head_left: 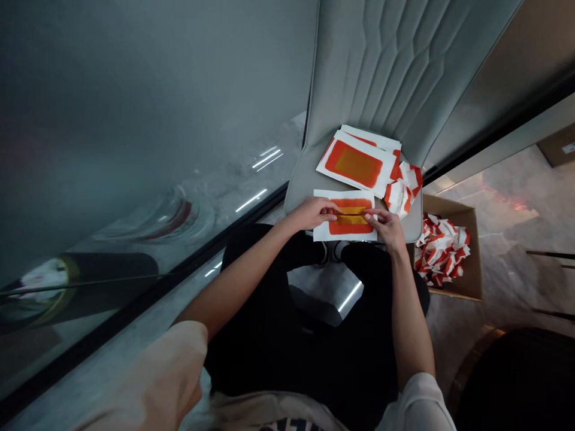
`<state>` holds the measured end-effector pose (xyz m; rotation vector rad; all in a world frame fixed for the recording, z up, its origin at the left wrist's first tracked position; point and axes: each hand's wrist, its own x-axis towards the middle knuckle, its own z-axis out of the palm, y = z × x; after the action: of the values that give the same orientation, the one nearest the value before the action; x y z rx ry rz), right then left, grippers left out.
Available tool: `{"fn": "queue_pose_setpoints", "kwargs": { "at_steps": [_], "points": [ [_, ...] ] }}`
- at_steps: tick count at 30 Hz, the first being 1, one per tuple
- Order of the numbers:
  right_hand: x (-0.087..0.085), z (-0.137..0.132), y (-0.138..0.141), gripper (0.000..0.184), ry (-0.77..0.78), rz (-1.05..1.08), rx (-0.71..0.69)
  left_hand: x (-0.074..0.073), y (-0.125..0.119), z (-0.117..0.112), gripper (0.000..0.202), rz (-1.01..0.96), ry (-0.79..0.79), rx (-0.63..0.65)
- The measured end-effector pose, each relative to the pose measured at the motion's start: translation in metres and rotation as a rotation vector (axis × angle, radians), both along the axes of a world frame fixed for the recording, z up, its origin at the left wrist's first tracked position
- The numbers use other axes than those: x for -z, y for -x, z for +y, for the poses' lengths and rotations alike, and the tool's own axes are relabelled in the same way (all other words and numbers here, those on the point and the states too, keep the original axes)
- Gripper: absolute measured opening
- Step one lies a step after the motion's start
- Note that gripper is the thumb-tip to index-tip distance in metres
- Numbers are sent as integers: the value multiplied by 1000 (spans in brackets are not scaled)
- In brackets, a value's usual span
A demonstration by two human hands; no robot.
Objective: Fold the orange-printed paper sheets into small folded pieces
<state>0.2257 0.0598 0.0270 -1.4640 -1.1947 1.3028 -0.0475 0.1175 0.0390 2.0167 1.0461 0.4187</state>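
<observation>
A white sheet of joss paper [322,231] with an orange block and a gold middle lies across the front of the grey chair seat [299,190]. My left hand [320,211] pinches it left of the gold patch. On the other side, my right hand [386,225] has thumb and fingers closed on it. Between my fingertips a thin dark line crosses the gold; whether it is a crease or a raised fold I cannot tell. Just behind lies a loose stack of similar sheets [358,163]. Folded or crumpled red-and-white papers [399,194] rest right of the stack.
A cardboard box [474,251] holding many folded red-and-white papers [442,251] stands on the floor to the right of the chair. The padded chair back [381,66] rises behind the stack. A glossy panel [157,120] runs along the left. My legs straddle the chair's front.
</observation>
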Motion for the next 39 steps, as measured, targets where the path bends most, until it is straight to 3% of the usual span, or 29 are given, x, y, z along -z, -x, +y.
{"fn": "queue_pose_setpoints", "kwargs": {
  "at_steps": [14, 20, 24, 29, 34, 39],
  "points": [
    [-7, 7, -5, 48, 29, -165, -25, 9, 1, 1, 14, -28, -2, -26],
    [-10, 10, -6, 47, 3, -293, -45, 15, -1, 1, 19, -147, 116, -146],
    [-8, 12, -8, 49, -49, -394, -55, 10, -6, -3, 23, -129, 133, -211],
    [-9, 16, -10, 49, -118, -517, -75, 2, -10, -8, 12, -40, 72, -197],
    [-11, 19, -11, 48, -94, -579, -122, -2, -11, -11, 4, 56, -6, -164],
    [-14, 20, -10, 48, -83, -626, -172, -7, -20, -18, 10, 125, -64, -220]
  ]
}}
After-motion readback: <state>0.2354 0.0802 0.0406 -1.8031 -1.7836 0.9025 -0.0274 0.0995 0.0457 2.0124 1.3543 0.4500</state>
